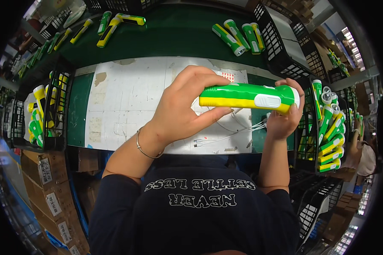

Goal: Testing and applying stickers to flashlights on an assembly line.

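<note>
A green and yellow flashlight (238, 96) with a white slide switch on its side is held level above the workbench, between both hands. My left hand (187, 102) grips its tail end, thumb below and fingers over the top. Around the white-rimmed head at the right end, my right hand (287, 112) has its fingers closed. Beneath the flashlight, several white charging cables (238, 131) lie on the white work mat (127, 102). A sheet with red dots (228, 77) shows partly behind the flashlight.
Black crates of flashlights stand at the left (40, 142) and right (308, 148). Another black crate (281, 46) is at the back right. Several flashlights (238, 36) lie on the green conveyor surface (174, 36), more (110, 29) at its back left. Cardboard boxes (51, 191) are stacked lower left.
</note>
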### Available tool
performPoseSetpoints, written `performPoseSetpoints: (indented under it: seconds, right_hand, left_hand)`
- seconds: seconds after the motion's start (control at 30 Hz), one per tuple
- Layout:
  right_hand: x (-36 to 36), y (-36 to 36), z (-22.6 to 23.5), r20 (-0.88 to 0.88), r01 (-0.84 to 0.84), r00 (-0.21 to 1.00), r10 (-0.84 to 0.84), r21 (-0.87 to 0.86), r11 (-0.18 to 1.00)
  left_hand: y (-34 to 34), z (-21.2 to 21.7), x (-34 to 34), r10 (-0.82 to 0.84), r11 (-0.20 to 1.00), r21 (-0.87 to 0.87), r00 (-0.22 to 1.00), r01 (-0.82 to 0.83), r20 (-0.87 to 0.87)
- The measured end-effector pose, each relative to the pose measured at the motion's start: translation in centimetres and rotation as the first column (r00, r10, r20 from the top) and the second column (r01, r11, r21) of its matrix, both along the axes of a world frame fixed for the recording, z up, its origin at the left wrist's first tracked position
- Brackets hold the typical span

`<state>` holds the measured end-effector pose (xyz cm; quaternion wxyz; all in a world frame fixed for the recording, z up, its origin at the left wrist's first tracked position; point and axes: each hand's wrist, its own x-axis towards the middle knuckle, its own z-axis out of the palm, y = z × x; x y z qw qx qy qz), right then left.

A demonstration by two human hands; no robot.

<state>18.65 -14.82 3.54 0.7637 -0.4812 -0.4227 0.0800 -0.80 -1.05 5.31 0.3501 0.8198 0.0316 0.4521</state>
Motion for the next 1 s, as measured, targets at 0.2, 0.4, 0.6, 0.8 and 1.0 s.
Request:
performPoseSetpoints:
  seconds: [0.2, 0.4, 0.6, 0.8, 1.0]
  right_hand:
    - [-0.5, -1.7, 0.5, 0.055, 0.021, 0.998, -0.022, 0.023, 1.0]
    - [-0.3, -1.8, 0.8, 0.085, 0.028, 0.996, -0.033, 0.055, 0.998]
    - [0.1, -0.9, 0.9, 0.109, 0.026, 0.994, -0.031, 0.048, 0.999]
    - [-1.1, -0.6, 1.3, 0.354, 0.017, 0.935, 0.015, -0.088, 0.996]
    - [-3.0, -0.5, 3.3, 0.3, -0.008, 0.95, 0.085, -0.249, 0.969]
  left_hand:
    - [-0.9, 0.5, -0.5, -0.071, 0.997, 0.002, 0.996, 0.071, -0.059]
    - [-1.2, 0.7, 0.1, -0.057, 0.997, -0.051, 0.998, 0.056, -0.016]
    - [-0.6, 1.6, 0.4, -0.021, 0.999, -0.03, 0.998, 0.02, -0.058]
    - [-1.4, 3.1, 0.8, 0.038, 0.982, 0.174, 0.841, 0.067, -0.539]
    - [1.6, 5.8, -0.2, 0.138, 0.979, 0.188, 0.942, -0.082, -0.307]
